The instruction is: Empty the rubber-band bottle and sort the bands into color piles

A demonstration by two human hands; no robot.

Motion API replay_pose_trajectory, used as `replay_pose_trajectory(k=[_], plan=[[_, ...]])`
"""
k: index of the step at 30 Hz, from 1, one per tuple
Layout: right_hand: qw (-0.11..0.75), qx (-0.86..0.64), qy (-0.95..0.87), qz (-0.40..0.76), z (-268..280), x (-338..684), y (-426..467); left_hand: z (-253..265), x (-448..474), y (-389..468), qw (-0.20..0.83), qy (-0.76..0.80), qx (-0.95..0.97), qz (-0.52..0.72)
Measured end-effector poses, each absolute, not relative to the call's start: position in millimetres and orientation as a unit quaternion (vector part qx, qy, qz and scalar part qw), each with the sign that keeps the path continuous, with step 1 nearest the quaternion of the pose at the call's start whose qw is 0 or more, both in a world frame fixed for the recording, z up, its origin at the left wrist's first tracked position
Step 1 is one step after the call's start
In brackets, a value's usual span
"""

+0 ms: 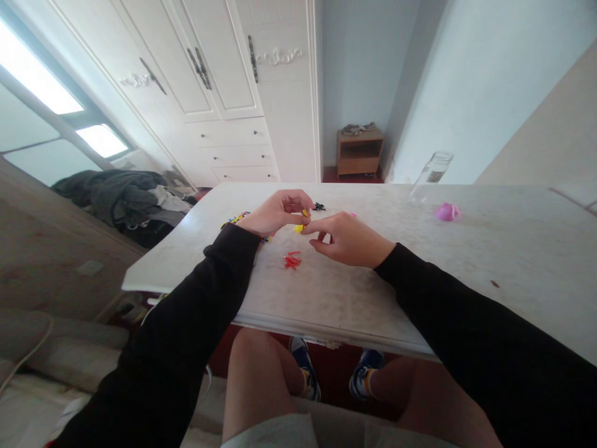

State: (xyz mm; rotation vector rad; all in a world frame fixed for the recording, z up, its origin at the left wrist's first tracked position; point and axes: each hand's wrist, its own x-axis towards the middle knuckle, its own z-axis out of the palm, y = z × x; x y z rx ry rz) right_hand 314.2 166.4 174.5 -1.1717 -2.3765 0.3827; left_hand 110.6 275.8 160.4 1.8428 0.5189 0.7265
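Well left of the tall transparent bottle (431,173), contents indistinct, the left hand (278,213) pinches a small yellow piece (306,213). Whether the right hand (349,239) grips is unclear.

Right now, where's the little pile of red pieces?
In the head view, the red pile lies on the table just left of centre, nearer you than the yellow pieces and left of your right hand.
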Motion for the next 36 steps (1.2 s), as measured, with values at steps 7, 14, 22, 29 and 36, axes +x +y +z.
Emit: replay_pose_trajectory(k=[7, 14, 22, 29, 36], plan=[[0.21, -0.444, -0.861, 0.132, 175, 313, 165, 160, 111, 274, 0.539, 0.222, 0.744, 0.327], [0.212, -0.443, -0.859, 0.143, 174, 313, 165, 160, 112, 275, 0.546, 0.219, 0.738, 0.331], [0.207, -0.431, -0.865, 0.151, 174, 313, 165, 159, 111, 276, 0.528, 0.239, 0.743, 0.336], [0.193, -0.372, -0.894, 0.157, 173, 310, 160, 157, 112, 279, 0.522, 0.248, 0.74, 0.344], [0.151, -0.32, -0.926, 0.133, 170, 304, 154, 153, 111, 285, 0.5, 0.252, 0.758, 0.334]])
